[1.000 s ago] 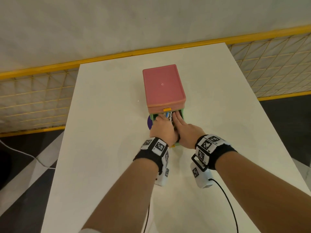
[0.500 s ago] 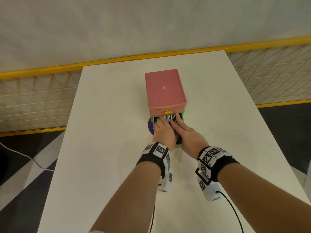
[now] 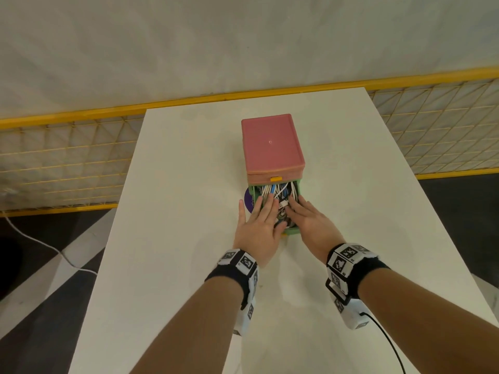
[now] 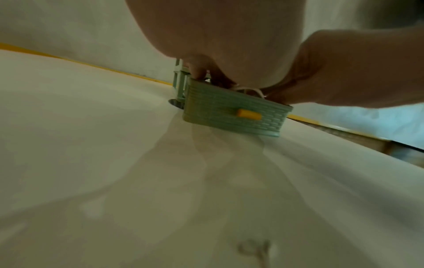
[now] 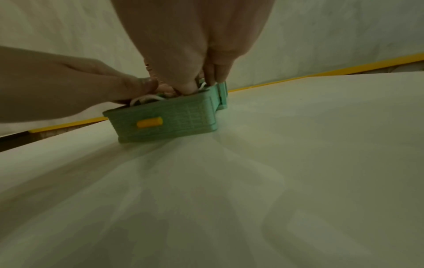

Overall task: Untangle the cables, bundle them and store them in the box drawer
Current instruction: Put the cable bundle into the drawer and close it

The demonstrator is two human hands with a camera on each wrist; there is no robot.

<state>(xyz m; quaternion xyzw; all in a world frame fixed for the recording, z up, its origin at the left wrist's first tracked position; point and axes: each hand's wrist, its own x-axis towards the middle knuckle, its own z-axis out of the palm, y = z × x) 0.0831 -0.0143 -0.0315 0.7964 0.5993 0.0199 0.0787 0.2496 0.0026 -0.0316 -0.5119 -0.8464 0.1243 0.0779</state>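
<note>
A pink box (image 3: 271,145) stands in the middle of the white table (image 3: 175,238), with its green drawer (image 3: 293,231) pulled out toward me. The drawer holds a pile of white, blue and black cables (image 3: 279,194). My left hand (image 3: 258,225) lies flat over the drawer's left half, fingers straight and pressing on the cables. On the right half my right hand (image 3: 310,220) lies flat in the same way. The wrist views show the drawer front (image 4: 234,113) (image 5: 165,120) with its yellow handle (image 4: 249,114) (image 5: 149,123) and white cable loops (image 5: 143,99) bulging over the rim.
A purple disc (image 3: 248,200) peeks out beside the box's left side, under my left hand's fingers. A yellow mesh fence (image 3: 62,163) runs behind and beside the table. A white cord (image 3: 40,242) trails on the dark floor at left.
Both hands have slid back toward me and flattened out, uncovering more of the cables in the drawer. The head view has shifted back and up a little.
</note>
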